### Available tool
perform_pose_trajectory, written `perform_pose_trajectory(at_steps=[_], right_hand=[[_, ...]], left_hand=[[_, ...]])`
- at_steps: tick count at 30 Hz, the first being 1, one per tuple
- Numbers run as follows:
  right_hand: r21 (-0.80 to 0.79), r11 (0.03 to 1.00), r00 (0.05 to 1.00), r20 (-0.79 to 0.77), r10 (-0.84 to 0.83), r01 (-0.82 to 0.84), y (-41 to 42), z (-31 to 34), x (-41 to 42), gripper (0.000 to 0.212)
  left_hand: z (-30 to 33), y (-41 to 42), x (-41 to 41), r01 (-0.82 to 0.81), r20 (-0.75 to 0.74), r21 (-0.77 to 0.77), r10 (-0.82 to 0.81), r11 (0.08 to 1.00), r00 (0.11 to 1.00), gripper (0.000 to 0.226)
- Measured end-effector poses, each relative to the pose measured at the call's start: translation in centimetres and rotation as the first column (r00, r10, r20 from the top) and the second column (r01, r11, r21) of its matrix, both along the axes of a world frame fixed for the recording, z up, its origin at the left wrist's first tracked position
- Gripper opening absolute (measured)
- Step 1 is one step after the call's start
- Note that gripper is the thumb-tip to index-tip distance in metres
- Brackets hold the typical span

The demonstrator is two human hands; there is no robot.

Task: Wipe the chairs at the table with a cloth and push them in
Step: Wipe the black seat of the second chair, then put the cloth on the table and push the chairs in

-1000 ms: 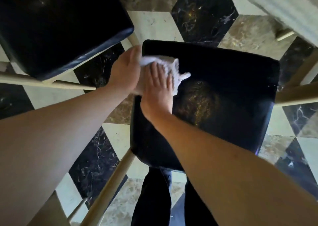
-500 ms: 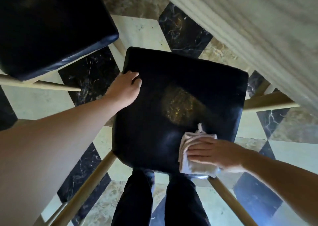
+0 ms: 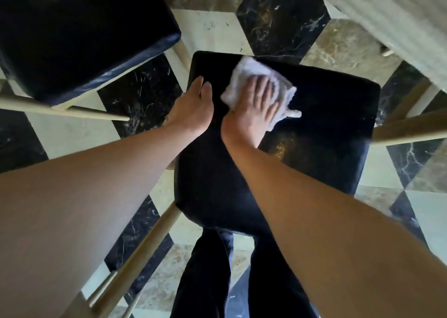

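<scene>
1. Black padded seat of the pale-wood chair [image 3: 314, 129] fills the middle of the view, standing on a marble floor of black, cream and brown tiles [image 3: 212, 24], well short of the pale tabletop edge [image 3: 387, 17] at upper right. Not yet pushed in.
2. Right hand [image 3: 256, 99] lies flat, fingers straight and spread, pressing a crumpled white cloth [image 3: 244, 72] onto the seat's far-left corner. Nothing is gripped; the palm pins the cloth so it drags with the stroke. Loose corners stick out past the fingertips.
3. Left hand [image 3: 196, 104] rests on the seat's left edge, just beside the right wrist, fingers straight and together, thumb alongside. It holds nothing. Likely bracing the chair so the wiping does not shift it.
4. Second black-seated chair [image 3: 79, 29] stands at upper left, apart from the one being wiped; whether it has been wiped I cannot tell.
5. Against half a second ago: the cloth and right hand were at the seat's near-right edge, and are now across at the far-left corner, a diagonal sweep. The left hand, then curled on the left edge, now lies flatter at much the same spot.
6. Judgement: wiping of this seat is under way; the push-in is yet to come.
</scene>
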State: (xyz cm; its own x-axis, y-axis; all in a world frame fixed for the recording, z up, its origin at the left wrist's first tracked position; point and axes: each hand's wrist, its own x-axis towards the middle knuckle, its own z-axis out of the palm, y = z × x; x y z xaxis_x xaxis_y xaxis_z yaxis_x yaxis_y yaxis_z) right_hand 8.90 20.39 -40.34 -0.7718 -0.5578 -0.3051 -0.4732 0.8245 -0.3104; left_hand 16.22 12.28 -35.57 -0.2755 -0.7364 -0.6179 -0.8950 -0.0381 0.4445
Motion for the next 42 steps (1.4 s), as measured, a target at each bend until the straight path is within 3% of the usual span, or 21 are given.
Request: perform_pose_trajectory(at_steps=[2, 4, 6, 8, 10, 13, 15, 17, 18, 19, 20, 22, 26, 30, 31, 33, 35, 37, 38, 39, 42], right_hand=[[-0.046, 0.936, 0.936, 0.026, 0.350, -0.348, 2.8, 0.1, 5.0, 0.078], [-0.050, 0.769, 0.762, 0.111, 0.639, -0.637, 8.4, 0.4, 7.7, 0.081], [-0.046, 0.473, 0.456, 0.200, 0.867, -0.880, 15.0, 0.5, 6.9, 0.091], [-0.034, 0.129, 0.119, 0.214, 0.970, -0.991, 20.6, 0.8, 2.1, 0.098], [0.045, -0.021, -0.012, 0.184, 0.983, -0.999, 23.6, 1.5, -4.7, 0.100], [0.149, 0.126, 0.141, 0.094, 0.986, -0.981, 24.3, 2.0, -15.1, 0.095], [0.153, 0.425, 0.432, 0.014, 0.902, -0.892, 22.4, 2.0, -18.2, 0.086], [0.161, 0.807, 0.810, -0.070, 0.583, -0.567, 18.6, 1.1, -16.0, 0.082], [0.155, 0.936, 0.937, -0.101, 0.334, -0.317, 16.0, 0.6, -13.3, 0.079], [0.144, 0.988, 0.995, -0.083, 0.063, -0.051, 12.9, 0.6, -10.2, 0.077], [0.137, 0.976, 0.986, -0.016, -0.166, 0.167, 9.8, 1.0, -6.9, 0.075], [0.093, 0.946, 0.937, 0.135, -0.321, 0.311, 5.3, 1.5, -0.6, 0.078], [-0.054, 0.997, 0.939, 0.337, 0.065, -0.049, 5.9, 2.9, 8.3, 0.082], [-0.149, 0.986, 0.805, 0.576, 0.144, -0.070, 7.7, 5.6, 4.8, 0.060], [-0.136, 0.989, 0.763, 0.634, 0.125, -0.049, 8.0, 7.0, 3.3, 0.050], [-0.097, 0.993, 0.696, 0.708, 0.119, -0.071, 8.3, 10.4, 0.4, 0.031], [-0.088, 0.995, 0.631, 0.770, 0.093, -0.040, 8.6, 13.3, -1.7, 0.025], [-0.087, 0.996, 0.608, 0.792, 0.061, 0.013, 9.1, 17.7, -3.1, 0.029], [-0.092, 0.996, 0.642, 0.764, 0.072, -0.001, 9.2, 19.9, -3.8, 0.028], [-0.095, 0.995, 0.687, 0.720, 0.096, -0.039, 9.6, 21.3, -4.1, 0.026], [-0.077, 0.971, 0.820, 0.523, 0.234, -0.228, 9.9, 27.0, -5.8, 0.020]], left_hand=[[-0.3, -0.1, 0.3, -0.065, -0.085, 0.003, 0.065, 0.998, 0.994, 0.055], [-0.3, 0.1, 0.6, -0.012, -0.100, 0.016, 0.013, 1.000, 0.995, 0.054], [-0.3, 0.3, 0.8, 0.129, -0.040, 0.018, -0.129, 0.991, 0.991, 0.054], [-0.5, 0.5, 0.7, 0.254, 0.000, 0.012, -0.254, 0.967, 0.967, 0.053], [-0.7, 0.4, 0.6, 0.299, 0.055, 0.004, -0.299, 0.954, 0.953, 0.053], [-0.9, 0.3, 0.1, 0.369, 0.194, 0.032, -0.368, 0.929, 0.910, 0.051], [-0.8, 0.3, -0.4, 0.438, 0.233, 0.063, -0.440, 0.897, 0.868, 0.046], [-0.6, 0.4, -0.9, 0.415, 0.240, 0.064, -0.418, 0.907, 0.876, 0.046], [-0.3, 0.5, -1.0, 0.412, 0.240, 0.057, -0.413, 0.910, 0.879, 0.047], [-0.2, 0.6, -1.1, 0.407, 0.226, 0.046, -0.406, 0.912, 0.885, 0.048], [0.0, 0.6, -1.0, 0.400, 0.209, 0.051, -0.402, 0.915, 0.892, 0.052], [0.2, 0.4, -0.4, 0.436, 0.225, 0.119, -0.452, 0.892, 0.863, 0.062], [1.2, -0.2, 1.5, 0.740, 0.273, 0.140, -0.744, 0.658, 0.610, 0.070], [3.3, 0.1, 4.6, 0.886, 0.265, 0.219, -0.899, 0.408, 0.349, 0.122], [4.1, 0.3, 4.9, 0.910, 0.257, 0.161, -0.907, 0.381, 0.334, 0.126], [6.0, 0.9, 4.3, 0.897, 0.178, 0.038, -0.886, 0.441, 0.428, 0.115], [8.2, 1.4, 3.0, 0.828, 0.052, -0.011, -0.826, 0.561, 0.561, 0.084], [12.0, 1.9, 1.9, 0.771, -0.083, -0.099, -0.777, 0.630, 0.624, 0.033], [14.0, 1.9, 1.3, 0.754, -0.134, -0.135, -0.766, 0.643, 0.629, 0.021], [15.0, 2.2, 1.3, 0.752, -0.147, -0.157, -0.768, 0.640, 0.623, 0.029], [20.5, 2.0, -0.3, 0.792, -0.026, -0.318, -0.839, 0.522, 0.543, 0.028]])
